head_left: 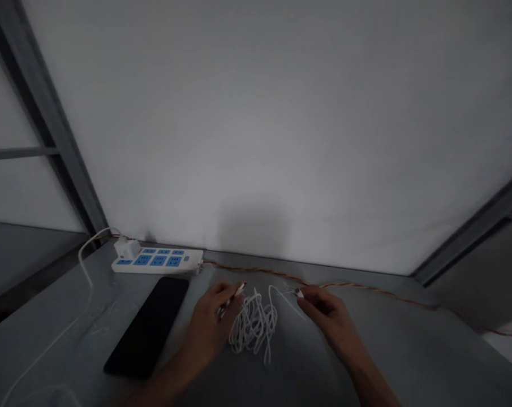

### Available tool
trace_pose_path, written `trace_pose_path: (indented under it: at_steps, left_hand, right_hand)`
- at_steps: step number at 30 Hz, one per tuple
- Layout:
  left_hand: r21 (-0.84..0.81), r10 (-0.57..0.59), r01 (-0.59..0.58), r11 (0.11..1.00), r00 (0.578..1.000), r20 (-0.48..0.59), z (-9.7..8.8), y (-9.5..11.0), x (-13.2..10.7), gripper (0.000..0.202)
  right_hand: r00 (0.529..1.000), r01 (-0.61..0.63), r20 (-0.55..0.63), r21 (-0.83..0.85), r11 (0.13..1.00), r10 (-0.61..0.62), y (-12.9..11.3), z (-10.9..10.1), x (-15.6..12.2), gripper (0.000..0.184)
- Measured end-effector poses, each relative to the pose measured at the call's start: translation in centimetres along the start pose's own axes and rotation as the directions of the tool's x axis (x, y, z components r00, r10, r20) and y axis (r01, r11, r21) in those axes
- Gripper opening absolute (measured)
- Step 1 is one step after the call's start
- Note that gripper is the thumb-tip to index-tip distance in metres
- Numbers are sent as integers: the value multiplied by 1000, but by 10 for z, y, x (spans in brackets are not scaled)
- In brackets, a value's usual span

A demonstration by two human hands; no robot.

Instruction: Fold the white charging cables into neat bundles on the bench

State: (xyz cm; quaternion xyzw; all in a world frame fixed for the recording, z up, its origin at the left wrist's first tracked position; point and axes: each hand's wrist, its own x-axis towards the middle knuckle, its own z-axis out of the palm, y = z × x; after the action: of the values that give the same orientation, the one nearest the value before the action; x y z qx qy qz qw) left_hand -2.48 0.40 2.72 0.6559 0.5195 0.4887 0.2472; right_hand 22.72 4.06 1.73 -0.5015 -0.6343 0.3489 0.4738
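Observation:
A tangled bundle of white charging cable [252, 327] lies on the grey tabletop between my hands. My left hand [211, 319] is closed, pinching one white plug [239, 289] of the cable between thumb and fingers, its tip pointing up and to the right. On the other side, my right hand [328, 314] grips a white connector [299, 293] with a small metal end, thumb and forefinger pressed together. A loose strand rises from the bundle and runs toward the right hand. Left of my left hand lies a black phone [149, 325], its dark face up.
Behind the phone sits a white power strip [192, 261] with blue sockets. A white charger [127, 249] is plugged into it, and its white cord [84, 265] loops down the left side. A twisted red-and-white wire [256, 269] runs along the back, below a white wall panel [281, 141].

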Motion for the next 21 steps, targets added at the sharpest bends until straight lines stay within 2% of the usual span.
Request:
trace_pose_path:
  at_steps: [3,6,8,14,21]
  left_hand:
    - [-19,42,-42,999,999,-4,1,-3,0,22]
    - [-2,63,-64,998,996,-56,3,-5,-1,19]
    - [38,67,-64,997,994,-86,4,-6,-3,16]
    - [96,52,-41,995,992,-115,2,-7,-5,11]
    - [93,117,-107,990,987,-113,6,-15,-4,10]
  right_hand:
    - [1000,-5,31,15,1000,4,0,2,-3,41]
    - [999,33,25,-30,999,-32,-5,5,-5,37]
    - [999,42,37,-53,998,-40,-9,8,-6,32]
    - [994,-9,107,17,1000,8,-11,12,-7,24]
    - [992,55,117,-113,992,-42,-8,17,-9,11]
